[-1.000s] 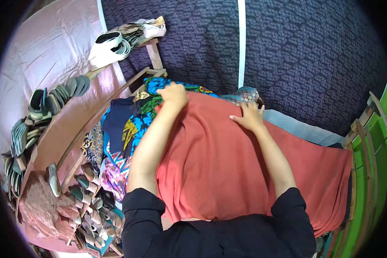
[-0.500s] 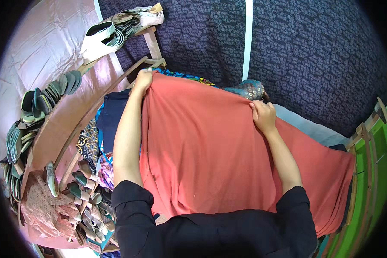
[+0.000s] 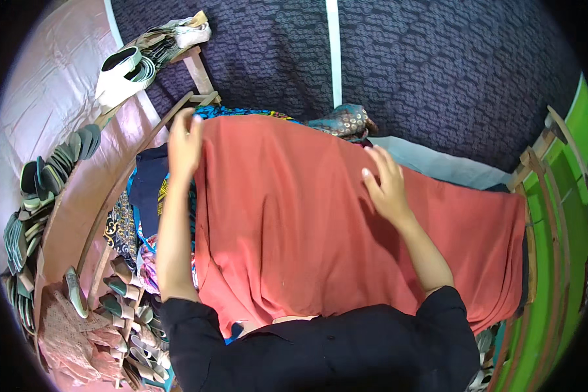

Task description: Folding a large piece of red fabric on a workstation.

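Note:
A wide coral-red cloth (image 3: 294,209) lies spread in front of me, with soft folds along its left and near edges. By its far left corner my left hand (image 3: 185,144) is raised, fingers apart and holding nothing. Over the right part of the far edge is my right hand (image 3: 387,186), its fingers spread and empty. I cannot tell whether either hand still touches the cloth. Beyond the far edge show a blue and yellow patterned fabric (image 3: 242,112) and a teal bundled cloth with round spots (image 3: 343,122).
Dark folded fabric (image 3: 151,186) and other patterned cloths sit at the left. Past them, wooden racks hold many sandals (image 3: 49,173) and shoes, with a pink lace cloth (image 3: 78,333) draped low. A green wall with wooden slats (image 3: 555,228) bounds the right; a dark patterned curtain (image 3: 438,85) hangs behind.
Both hands have let go of the cloth's far edge and opened. The cloth lies flatter now. The whole view has shifted, so the surroundings appear further left.

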The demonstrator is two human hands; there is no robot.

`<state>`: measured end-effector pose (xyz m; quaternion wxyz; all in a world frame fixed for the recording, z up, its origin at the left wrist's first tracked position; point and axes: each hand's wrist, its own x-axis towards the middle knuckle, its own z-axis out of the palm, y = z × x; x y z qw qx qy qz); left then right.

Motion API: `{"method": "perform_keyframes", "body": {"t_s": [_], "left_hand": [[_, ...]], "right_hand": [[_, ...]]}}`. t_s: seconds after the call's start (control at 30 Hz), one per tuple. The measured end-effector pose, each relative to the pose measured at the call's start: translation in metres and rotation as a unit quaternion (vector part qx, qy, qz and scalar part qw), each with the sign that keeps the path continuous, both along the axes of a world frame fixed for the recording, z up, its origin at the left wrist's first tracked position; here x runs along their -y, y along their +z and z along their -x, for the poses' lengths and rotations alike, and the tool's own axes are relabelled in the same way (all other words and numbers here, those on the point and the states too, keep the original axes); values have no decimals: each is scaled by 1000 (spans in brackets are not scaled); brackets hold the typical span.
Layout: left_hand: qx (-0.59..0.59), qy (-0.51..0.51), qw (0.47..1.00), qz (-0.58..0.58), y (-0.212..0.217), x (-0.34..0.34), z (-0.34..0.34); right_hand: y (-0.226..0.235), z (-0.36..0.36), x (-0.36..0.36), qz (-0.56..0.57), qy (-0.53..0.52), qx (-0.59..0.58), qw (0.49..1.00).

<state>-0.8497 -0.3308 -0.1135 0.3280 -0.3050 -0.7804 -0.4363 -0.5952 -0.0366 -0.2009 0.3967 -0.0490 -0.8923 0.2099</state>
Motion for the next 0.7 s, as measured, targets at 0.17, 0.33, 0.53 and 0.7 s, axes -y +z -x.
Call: {"method": "perform_keyframes", "body": {"t_s": [0.17,0.33,0.53,0.7], "left_hand": [[-125,-189,908,353,-100,-34,-193],[-156,-99,851,492,-185,27,-196],[-57,92,886,451,-177,59,-184],[-20,96,907,410,-175,24,-218]], "right_hand": [[-42,-82,50,58,22,148,987],[-94,-164,70,-56,-59,293,953],[-120,-314,-7,-4,-483,368,795],[-148,-414,-17,52,-592,294,748]]}}
